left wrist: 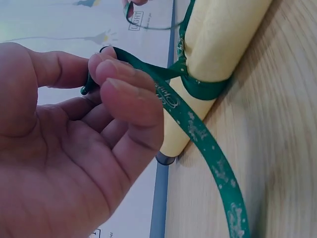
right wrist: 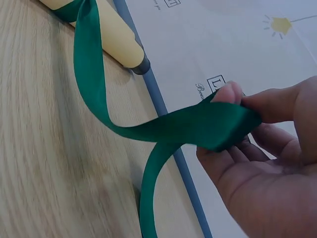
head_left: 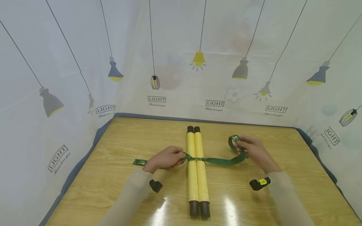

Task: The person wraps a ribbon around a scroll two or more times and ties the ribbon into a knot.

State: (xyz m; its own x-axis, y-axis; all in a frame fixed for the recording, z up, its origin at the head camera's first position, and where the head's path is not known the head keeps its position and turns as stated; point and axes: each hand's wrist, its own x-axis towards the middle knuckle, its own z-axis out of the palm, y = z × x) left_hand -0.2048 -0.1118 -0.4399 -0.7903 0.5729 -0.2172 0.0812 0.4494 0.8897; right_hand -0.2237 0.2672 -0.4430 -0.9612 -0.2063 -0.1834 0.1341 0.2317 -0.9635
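Observation:
Two yellow tubes [head_left: 193, 180] with dark end caps lie side by side on the table, pointing away from me. A green printed ribbon [head_left: 223, 161] is wrapped around both near their middle, with a crossing on top. My left hand [head_left: 168, 157], just left of the tubes, pinches a small fold of the ribbon between thumb and fingers. Its loose tail [left wrist: 220, 171] trails down past those fingers in the left wrist view. Out to the right, my right hand [head_left: 255, 152] pinches the other ribbon length, which forms a loop [head_left: 231, 142] beside the fingertips.
The wooden table [head_left: 113, 188] ends at a dark blue edging [head_left: 158, 117] along the back and sides. White sheets [head_left: 181, 37] printed with hanging lamps rise behind it. Black wrist straps with mounts [head_left: 258, 183] sit on both forearms over pale sleeves.

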